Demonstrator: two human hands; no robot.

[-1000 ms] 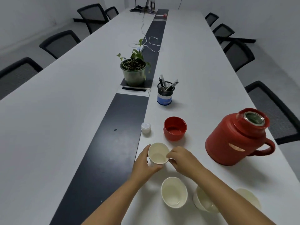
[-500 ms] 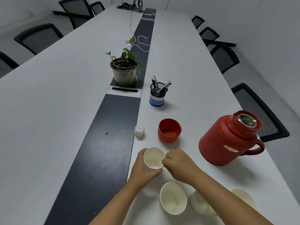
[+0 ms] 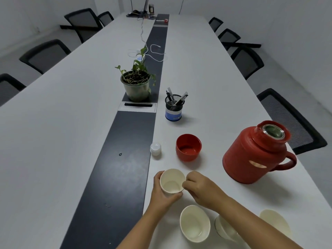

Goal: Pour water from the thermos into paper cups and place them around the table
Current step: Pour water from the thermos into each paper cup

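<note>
A white paper cup (image 3: 172, 181) with water in it stands near the table's front, and my left hand (image 3: 162, 194) wraps its left side while my right hand (image 3: 199, 188) pinches its right rim. The red thermos (image 3: 255, 153) stands open to the right, handle facing right. Its red lid cup (image 3: 188, 147) and small white stopper (image 3: 155, 149) rest behind the held cup. Three more paper cups sit close to me: one (image 3: 195, 223) in the middle, one (image 3: 225, 229) partly under my right forearm, one (image 3: 274, 222) at the right.
A potted plant (image 3: 137, 85) and a mesh pen holder (image 3: 174, 107) stand further along the white table (image 3: 53, 123), beside its black centre strip (image 3: 124, 159). White cables lie beyond. Black chairs line both long sides; one chair (image 3: 289, 119) is right behind the thermos.
Both hands keep hold of the same cup, which stays near the same spot on the table. The view has shifted a little; nothing else on the table moved.
</note>
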